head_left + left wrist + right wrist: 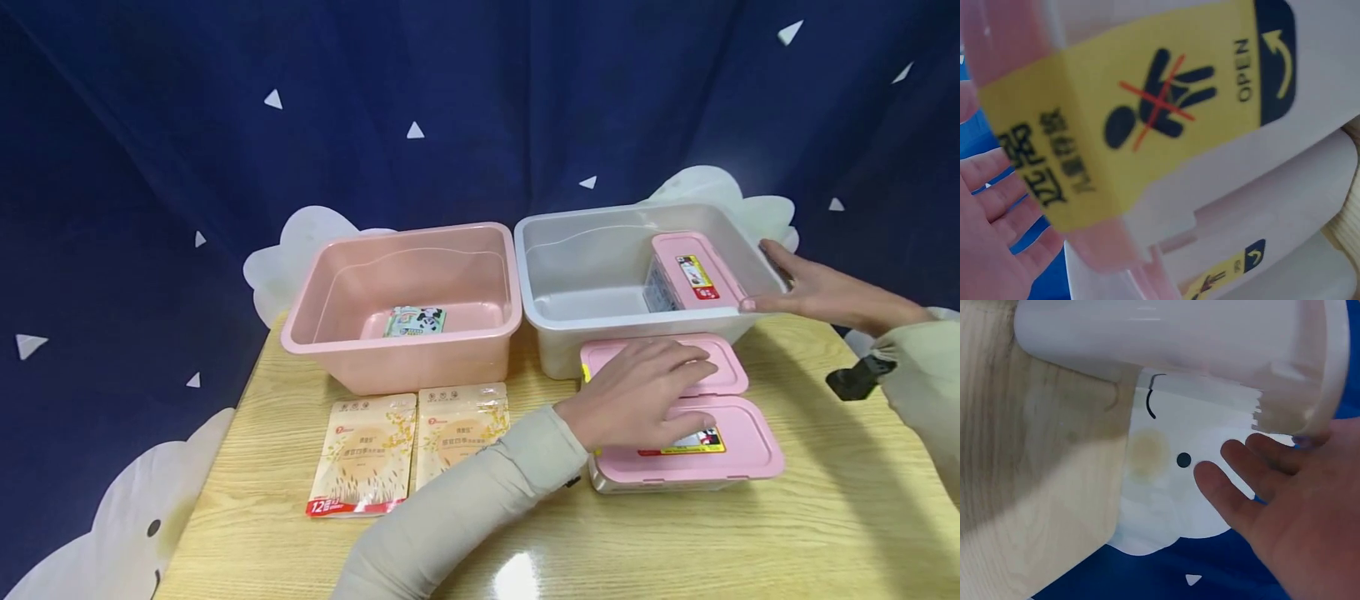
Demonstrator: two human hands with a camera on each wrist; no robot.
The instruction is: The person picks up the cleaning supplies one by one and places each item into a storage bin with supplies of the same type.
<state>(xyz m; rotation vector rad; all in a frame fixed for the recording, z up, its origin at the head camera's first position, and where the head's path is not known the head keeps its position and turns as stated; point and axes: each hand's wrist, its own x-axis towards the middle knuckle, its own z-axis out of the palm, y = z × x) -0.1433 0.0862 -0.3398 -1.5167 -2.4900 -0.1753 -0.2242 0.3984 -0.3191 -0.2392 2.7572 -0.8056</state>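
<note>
My left hand [648, 396] is over two pink-lidded boxes, its fingers spread and loosely bent. The front box [738, 446] lies under the thumb side, the rear box [720, 358] under the fingers; contact is unclear. A yellow label [1179, 94] reading OPEN fills much of the left wrist view, with the left hand's fingers beside it. At the right end of the grey-white bin [555, 325], my right hand [817, 287] lies against the rim, thumb at the front corner. Its fingers extend loosely outside the bin in the right wrist view. Inside this bin stands another pink-lidded box [712, 287].
Left of the grey-white bin stands a pink bin [412, 358], holding a small panda-printed packet [415, 322]. Two beige pouches [363, 454] lie on the wooden table [247, 517] in front of it. A dark blue curtain [465, 100] hangs behind.
</note>
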